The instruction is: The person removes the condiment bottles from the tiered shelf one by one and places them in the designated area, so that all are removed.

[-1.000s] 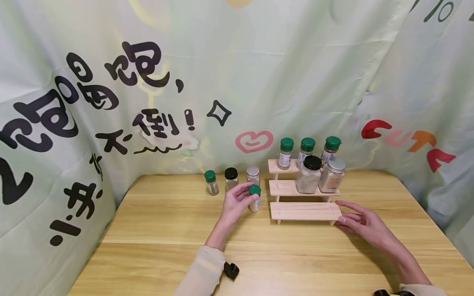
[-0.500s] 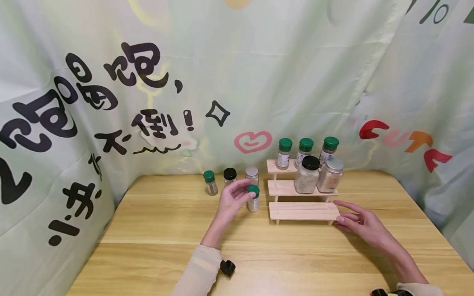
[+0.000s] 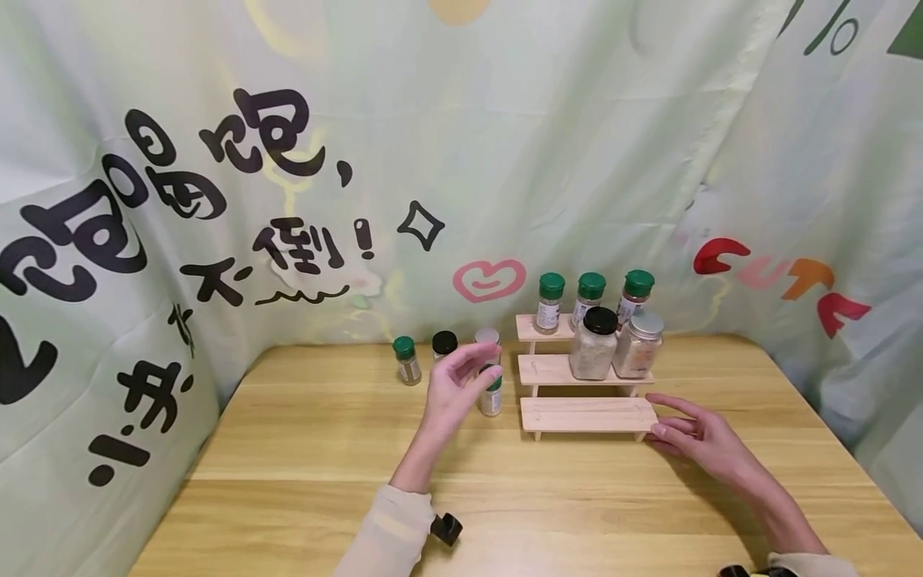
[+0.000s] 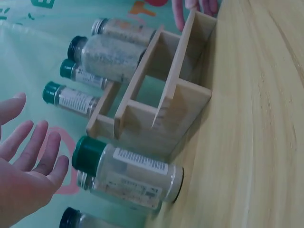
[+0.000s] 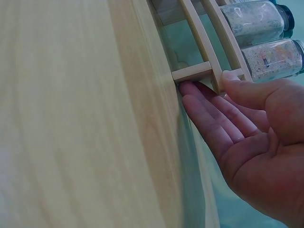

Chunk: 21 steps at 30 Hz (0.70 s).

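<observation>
My left hand (image 3: 449, 394) is raised beside a small spice jar with a green cap (image 3: 490, 401), its thumb and fingers spread. In the left wrist view a gap shows between this hand (image 4: 33, 175) and the upright jar's green cap (image 4: 89, 156). At the right end of the three-step wooden rack (image 3: 587, 413) is my right hand (image 3: 710, 445). Its thumb and fingers grip the end of the lowest step, as the right wrist view of the hand (image 5: 251, 128) shows. The lowest step carries nothing.
Three green-capped jars, one a spice jar (image 3: 549, 312), stand on the top step. A black-lidded jar (image 3: 594, 353) and a silver-lidded jar (image 3: 638, 353) share the middle one. Left of the rack are another green-capped jar (image 3: 408, 369), a black-lidded jar (image 3: 444, 342) and a silver-lidded jar (image 3: 487, 336).
My left hand has let go of the green-capped spice jar and drawn up and slightly left; the jar stays standing on the table. The right hand keeps its place at the rack.
</observation>
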{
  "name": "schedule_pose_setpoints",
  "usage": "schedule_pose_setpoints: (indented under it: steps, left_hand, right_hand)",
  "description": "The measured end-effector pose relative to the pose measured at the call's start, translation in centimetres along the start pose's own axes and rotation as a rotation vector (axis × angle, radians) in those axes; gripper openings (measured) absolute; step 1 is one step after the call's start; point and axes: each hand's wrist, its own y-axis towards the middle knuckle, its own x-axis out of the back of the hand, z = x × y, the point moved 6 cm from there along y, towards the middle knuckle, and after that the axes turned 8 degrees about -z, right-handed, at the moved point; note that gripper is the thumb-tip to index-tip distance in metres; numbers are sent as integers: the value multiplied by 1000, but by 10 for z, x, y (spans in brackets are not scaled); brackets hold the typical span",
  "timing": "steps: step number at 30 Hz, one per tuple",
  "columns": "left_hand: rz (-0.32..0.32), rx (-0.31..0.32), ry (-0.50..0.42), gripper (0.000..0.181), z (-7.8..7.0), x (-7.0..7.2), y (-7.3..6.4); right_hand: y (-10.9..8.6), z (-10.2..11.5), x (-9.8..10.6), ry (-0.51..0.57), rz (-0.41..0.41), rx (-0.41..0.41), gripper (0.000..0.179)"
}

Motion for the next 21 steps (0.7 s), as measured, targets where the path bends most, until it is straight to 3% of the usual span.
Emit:
schedule_pose_setpoints:
  steps: [9,21]
  left_hand:
    - [45,-7,36,32,0,-22,-2]
    - [78,-35,23,33,-2,-61,13]
  right_hand:
    - [-1,0,-1,4,2,5,48]
    - [0,-2,0,-11,-15,-17,50]
